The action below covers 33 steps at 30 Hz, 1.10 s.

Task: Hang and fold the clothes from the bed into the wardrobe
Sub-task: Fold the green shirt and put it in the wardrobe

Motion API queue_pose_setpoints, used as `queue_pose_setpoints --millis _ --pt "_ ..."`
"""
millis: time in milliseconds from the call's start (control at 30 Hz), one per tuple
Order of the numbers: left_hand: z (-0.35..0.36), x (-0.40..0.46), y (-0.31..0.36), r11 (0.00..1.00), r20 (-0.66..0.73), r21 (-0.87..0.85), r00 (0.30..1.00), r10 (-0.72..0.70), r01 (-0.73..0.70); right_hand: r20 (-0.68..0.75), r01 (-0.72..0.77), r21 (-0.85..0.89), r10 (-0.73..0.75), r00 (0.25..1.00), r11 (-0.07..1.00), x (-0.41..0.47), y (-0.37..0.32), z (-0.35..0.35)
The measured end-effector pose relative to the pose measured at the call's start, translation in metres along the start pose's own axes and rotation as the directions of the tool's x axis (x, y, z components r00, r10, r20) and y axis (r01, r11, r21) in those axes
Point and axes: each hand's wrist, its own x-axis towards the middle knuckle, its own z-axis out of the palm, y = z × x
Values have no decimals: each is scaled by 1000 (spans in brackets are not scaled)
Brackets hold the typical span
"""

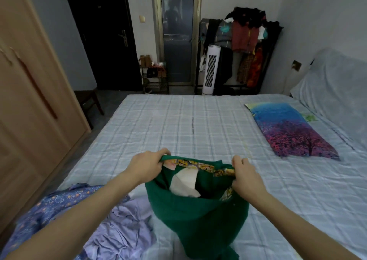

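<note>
From the head view, both hands hold up a green garment [198, 210] over the near part of the bed [178, 124]. The left hand [148, 166] pinches one end of its patterned yellow-trimmed waistband or neckline, fingers curled tight over the edge; the right hand [243, 172] pinches the other end the same way, so the opening is stretched between them and a pale lining or label shows inside. The rest of the cloth hangs down and bunches toward the near edge of the frame, its lower end out of sight.

To the left, on the bed, lie a lilac garment [123, 226] and a blue floral garment [59, 202], both crumpled and not yet dealt with. The wardrobe [29, 101] stands along the left side, its doors apparently closed. A printed pillow [292, 132] lies well apart on the right.

I judge the step to be sorting out one piece before folding. The next move calls for laying it flat on the bed, smoothing it, and folding, then opening the wardrobe
</note>
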Motion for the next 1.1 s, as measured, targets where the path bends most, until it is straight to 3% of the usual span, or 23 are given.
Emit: queue_pose_setpoints --millis 100,167,233,333,367,433,467,500,567,633,700,800,867,900,933,1000,1033,1100 --pt "-19 2 -11 991 -61 118 995 78 -71 -149 -61 -54 52 987 997 7 4 -3" --pt "-25 2 -16 974 -88 161 980 176 -161 -144 -100 -64 90 985 993 14 8 -4" --pt "-24 -1 -19 976 -88 110 976 199 -189 -124 -142 12 143 982 990 20 10 -6" --pt "-14 -7 -20 991 33 -98 995 91 -87 -34 -165 247 179 983 955 25 7 -4" --pt "-9 -9 -20 990 68 -136 997 48 -39 31 -209 380 214 976 901 27 4 -3" --pt "1 -12 -24 977 110 -209 994 -19 42 224 -362 647 286 932 671 26 -3 2" --pt "5 -13 -26 965 125 -252 991 -40 70 285 -408 704 295 912 581 24 -7 6" --pt "9 -15 -31 958 134 -274 990 -49 85 295 -403 717 276 915 569 21 -10 11" --pt "19 -21 -47 978 145 -196 989 -36 64 202 -260 622 170 965 739 12 -10 18" --pt "28 -31 -66 996 217 -53 975 -52 65 178 -41 361 -26 984 932 0 -2 22" --pt "33 -35 -83 996 287 19 954 -85 83 267 196 102 -216 939 975 -4 9 24" --pt "35 -27 -101 996 392 20 916 -89 88 404 298 98 -311 860 950 10 14 30" --pt "38 -23 -109 983 559 -145 829 -12 113 423 199 105 -225 878 974 26 13 37" --pt "42 -24 -109 963 657 -223 753 35 150 420 107 61 -123 899 992 32 12 41" --pt "47 -26 -107 944 757 -265 649 76 198 432 2 -4 0 902 1000 36 14 46" --pt "58 -29 -100 928 907 -225 412 88 298 513 -168 -151 222 829 974 36 18 61" --pt "63 -28 -95 921 936 -191 346 67 340 556 -212 -213 297 776 954 34 20 71" --pt "74 -12 -88 913 949 -142 315 16 381 592 -230 -295 366 718 927 37 21 86"
